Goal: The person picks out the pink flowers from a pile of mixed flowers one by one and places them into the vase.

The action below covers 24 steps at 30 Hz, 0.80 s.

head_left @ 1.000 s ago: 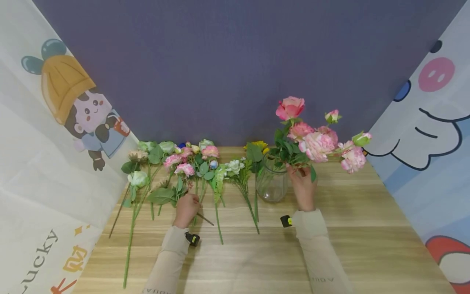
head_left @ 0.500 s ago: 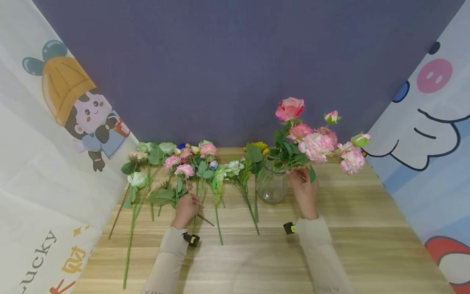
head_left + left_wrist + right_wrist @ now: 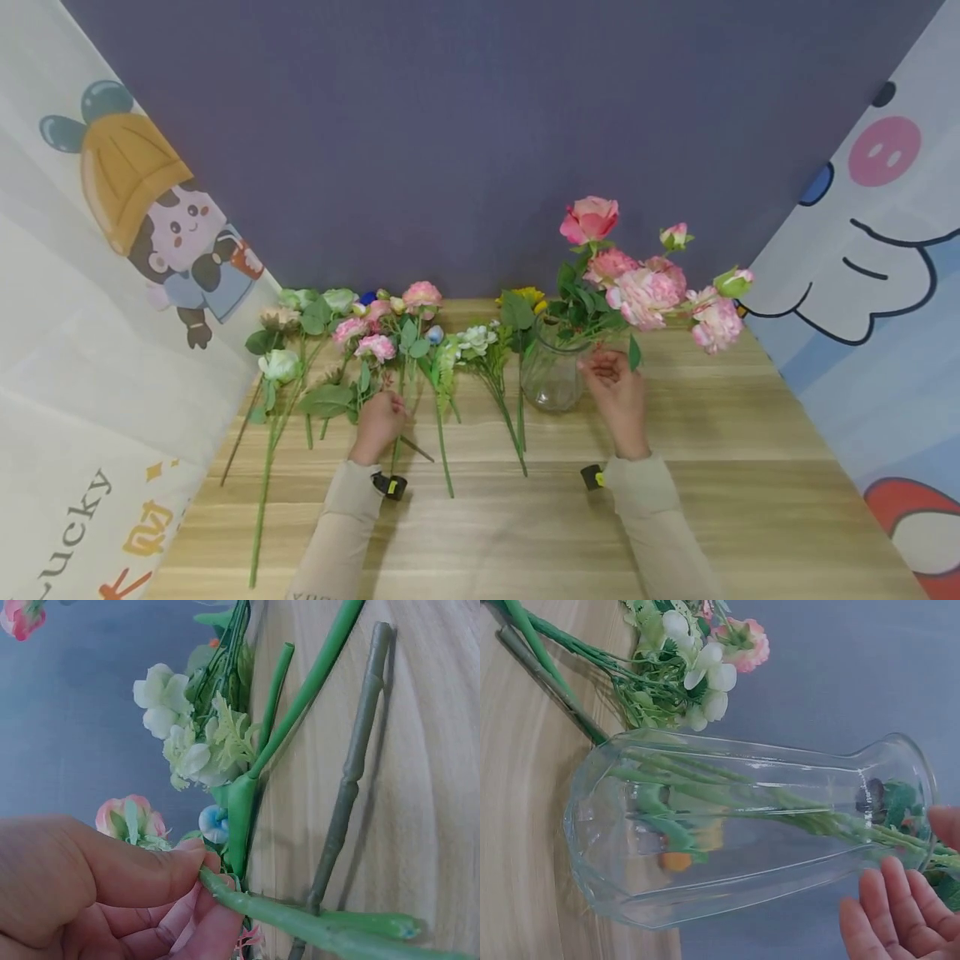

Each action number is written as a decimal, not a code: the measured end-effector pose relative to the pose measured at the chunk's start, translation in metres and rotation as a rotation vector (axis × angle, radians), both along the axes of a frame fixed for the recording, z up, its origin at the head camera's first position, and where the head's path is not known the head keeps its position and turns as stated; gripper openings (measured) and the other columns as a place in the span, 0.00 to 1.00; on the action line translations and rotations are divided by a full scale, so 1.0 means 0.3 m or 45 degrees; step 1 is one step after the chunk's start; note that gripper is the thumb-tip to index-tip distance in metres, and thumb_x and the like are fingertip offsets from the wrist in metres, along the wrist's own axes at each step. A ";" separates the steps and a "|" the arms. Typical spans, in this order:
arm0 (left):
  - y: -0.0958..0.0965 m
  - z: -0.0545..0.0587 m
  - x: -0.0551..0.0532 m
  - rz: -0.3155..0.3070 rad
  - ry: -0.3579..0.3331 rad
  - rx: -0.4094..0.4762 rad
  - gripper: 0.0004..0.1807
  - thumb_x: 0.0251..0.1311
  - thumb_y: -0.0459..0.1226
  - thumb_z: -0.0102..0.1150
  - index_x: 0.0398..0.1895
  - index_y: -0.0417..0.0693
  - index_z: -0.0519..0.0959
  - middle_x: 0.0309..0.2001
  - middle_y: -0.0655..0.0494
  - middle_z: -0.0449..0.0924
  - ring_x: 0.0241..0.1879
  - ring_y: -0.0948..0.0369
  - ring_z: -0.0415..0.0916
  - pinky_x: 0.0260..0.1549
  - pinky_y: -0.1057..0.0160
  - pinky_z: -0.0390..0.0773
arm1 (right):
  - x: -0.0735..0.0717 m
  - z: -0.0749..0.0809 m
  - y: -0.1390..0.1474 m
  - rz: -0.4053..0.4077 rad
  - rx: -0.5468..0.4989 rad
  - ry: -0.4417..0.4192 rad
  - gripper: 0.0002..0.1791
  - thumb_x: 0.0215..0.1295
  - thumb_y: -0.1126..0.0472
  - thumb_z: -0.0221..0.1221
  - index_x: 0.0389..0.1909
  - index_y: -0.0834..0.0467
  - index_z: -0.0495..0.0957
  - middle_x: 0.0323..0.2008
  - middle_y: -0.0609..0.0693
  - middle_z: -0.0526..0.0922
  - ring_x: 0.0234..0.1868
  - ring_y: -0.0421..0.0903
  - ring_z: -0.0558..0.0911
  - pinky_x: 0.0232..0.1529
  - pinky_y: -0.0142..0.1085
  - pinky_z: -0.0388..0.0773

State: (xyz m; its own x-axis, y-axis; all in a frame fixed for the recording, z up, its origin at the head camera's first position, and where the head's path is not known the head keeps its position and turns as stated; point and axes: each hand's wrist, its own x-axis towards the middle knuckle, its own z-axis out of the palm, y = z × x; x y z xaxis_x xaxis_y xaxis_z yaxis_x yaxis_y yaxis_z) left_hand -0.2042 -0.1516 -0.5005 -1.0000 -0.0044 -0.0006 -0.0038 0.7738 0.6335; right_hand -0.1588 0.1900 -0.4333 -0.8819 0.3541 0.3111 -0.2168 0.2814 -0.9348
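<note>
My left hand [image 3: 380, 425] pinches a green flower stem [image 3: 300, 924] between thumb and fingers, low over the wooden table. A pink flower [image 3: 422, 294] rises beyond this hand among the other blooms. On the right stands a clear glass vase [image 3: 551, 390], holding a bunch of pink peonies [image 3: 647, 292] and a deeper pink rose [image 3: 590, 220] that lean right. Their green stems [image 3: 810, 819] run down inside the glass. Beside the vase's mouth is my right hand [image 3: 617, 400], its fingers [image 3: 889, 889] loosely bent and thumb apart, holding nothing.
Several loose artificial flowers lie left of the vase, among them a pale green rose [image 3: 281, 366], white blossoms [image 3: 477, 340] and a yellow flower [image 3: 531, 297]. A brown stick-like stem [image 3: 352, 780] lies close by the left hand. A dark wall [image 3: 465, 150] closes the back.
My right hand has let go at the peony stems and drawn slightly down from them. The pink flower beyond my left hand has risen a little and shifted left.
</note>
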 end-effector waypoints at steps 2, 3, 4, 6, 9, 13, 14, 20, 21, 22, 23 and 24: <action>0.002 0.006 0.002 0.006 -0.004 0.004 0.05 0.51 0.27 0.60 0.31 0.33 0.80 0.26 0.48 0.81 0.27 0.55 0.77 0.29 0.58 0.76 | -0.013 -0.029 0.009 0.024 -0.030 -0.031 0.13 0.56 0.73 0.62 0.41 0.75 0.72 0.37 0.67 0.78 0.31 0.32 0.75 0.34 0.18 0.73; 0.003 0.010 0.004 0.006 -0.008 0.008 0.05 0.52 0.28 0.61 0.31 0.33 0.80 0.26 0.48 0.81 0.27 0.55 0.77 0.29 0.58 0.76 | -0.019 -0.043 0.013 0.035 -0.036 -0.045 0.13 0.57 0.73 0.62 0.41 0.75 0.73 0.37 0.66 0.78 0.31 0.32 0.75 0.34 0.18 0.74; 0.005 0.013 0.005 0.008 -0.011 0.011 0.05 0.52 0.28 0.61 0.32 0.33 0.80 0.27 0.48 0.81 0.27 0.55 0.77 0.29 0.58 0.76 | -0.024 -0.055 0.017 0.043 -0.039 -0.060 0.13 0.57 0.72 0.62 0.42 0.74 0.73 0.38 0.65 0.78 0.32 0.32 0.75 0.35 0.19 0.74; 0.008 0.019 0.008 0.004 -0.005 0.008 0.05 0.52 0.28 0.61 0.32 0.33 0.80 0.27 0.49 0.81 0.28 0.55 0.77 0.29 0.58 0.76 | -0.025 -0.063 0.018 0.054 -0.023 -0.081 0.13 0.58 0.71 0.62 0.42 0.74 0.74 0.39 0.64 0.78 0.33 0.33 0.76 0.36 0.20 0.74; 0.015 0.026 0.011 -0.002 -0.003 0.008 0.05 0.52 0.27 0.59 0.33 0.34 0.80 0.27 0.50 0.81 0.28 0.55 0.78 0.30 0.58 0.76 | -0.019 -0.066 0.020 0.066 -0.004 -0.097 0.14 0.59 0.68 0.63 0.42 0.73 0.76 0.40 0.63 0.79 0.34 0.35 0.76 0.37 0.21 0.74; 0.021 0.040 0.015 -0.008 0.004 0.012 0.06 0.52 0.27 0.58 0.34 0.35 0.80 0.28 0.50 0.82 0.30 0.54 0.78 0.32 0.57 0.77 | -0.010 -0.057 0.026 0.047 0.027 -0.096 0.14 0.59 0.65 0.63 0.42 0.71 0.77 0.40 0.61 0.81 0.33 0.35 0.77 0.37 0.21 0.74; 0.022 0.045 0.017 -0.009 0.013 0.011 0.06 0.52 0.27 0.58 0.34 0.35 0.80 0.28 0.50 0.82 0.30 0.54 0.78 0.33 0.56 0.77 | -0.008 -0.054 0.028 0.042 0.041 -0.091 0.14 0.59 0.65 0.63 0.42 0.71 0.77 0.39 0.62 0.81 0.33 0.34 0.77 0.37 0.21 0.74; 0.036 0.076 0.025 -0.027 0.036 -0.012 0.07 0.55 0.29 0.60 0.36 0.35 0.80 0.31 0.48 0.82 0.31 0.53 0.79 0.33 0.54 0.76 | -0.001 -0.028 0.034 0.032 0.082 -0.112 0.14 0.60 0.61 0.63 0.43 0.67 0.79 0.40 0.62 0.83 0.33 0.30 0.77 0.37 0.20 0.74; 0.039 0.080 0.026 -0.028 0.036 -0.018 0.07 0.56 0.29 0.60 0.37 0.35 0.80 0.31 0.48 0.82 0.31 0.53 0.79 0.32 0.54 0.77 | 0.001 -0.022 0.034 0.035 0.074 -0.126 0.15 0.60 0.61 0.63 0.43 0.67 0.79 0.40 0.62 0.83 0.33 0.29 0.77 0.37 0.20 0.73; 0.042 0.083 0.027 -0.027 0.035 -0.022 0.07 0.56 0.30 0.60 0.37 0.35 0.80 0.32 0.48 0.82 0.31 0.53 0.79 0.32 0.55 0.76 | 0.003 -0.016 0.032 0.039 0.065 -0.139 0.15 0.60 0.61 0.63 0.43 0.68 0.79 0.41 0.62 0.83 0.33 0.29 0.77 0.37 0.20 0.73; 0.046 0.087 0.028 -0.020 0.029 -0.025 0.07 0.57 0.31 0.60 0.37 0.36 0.80 0.32 0.49 0.82 0.32 0.54 0.79 0.32 0.55 0.76 | 0.007 -0.009 0.030 0.046 0.058 -0.154 0.15 0.60 0.62 0.63 0.44 0.69 0.79 0.41 0.63 0.82 0.33 0.30 0.77 0.37 0.20 0.73; 0.049 0.089 0.029 -0.017 0.034 -0.030 0.07 0.57 0.31 0.61 0.37 0.37 0.80 0.32 0.49 0.82 0.32 0.54 0.79 0.33 0.55 0.76 | 0.013 0.001 0.026 0.052 0.066 -0.164 0.16 0.60 0.62 0.63 0.44 0.69 0.79 0.41 0.64 0.82 0.33 0.30 0.77 0.37 0.19 0.73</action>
State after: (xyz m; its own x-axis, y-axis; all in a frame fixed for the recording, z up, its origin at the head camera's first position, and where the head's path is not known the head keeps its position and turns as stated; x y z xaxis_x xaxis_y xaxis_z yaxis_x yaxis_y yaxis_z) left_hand -0.1955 -0.1370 -0.4737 -0.9996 0.0088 0.0263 0.0232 0.7882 0.6150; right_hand -0.1550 0.1978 -0.4331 -0.9291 0.3036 0.2111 -0.1080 0.3231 -0.9402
